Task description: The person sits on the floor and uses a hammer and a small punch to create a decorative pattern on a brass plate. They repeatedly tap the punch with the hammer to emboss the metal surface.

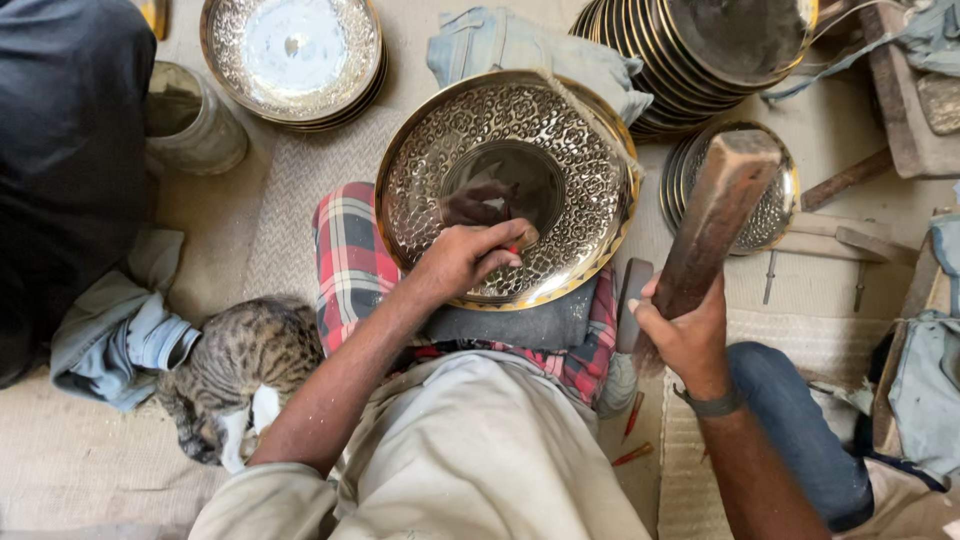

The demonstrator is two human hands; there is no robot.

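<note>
Resting on the near rim of the embossed brass plate (508,185), the left hand (462,258) pinches a small punch (520,243), tip on the metal. The plate tilts on a plaid-covered cushion (348,262) in the lap. The right hand (685,335), fist closed around a wooden mallet (712,215), is raised right of the plate, long axis slanting up and away; a tabby cat (235,375) lies left.
</note>
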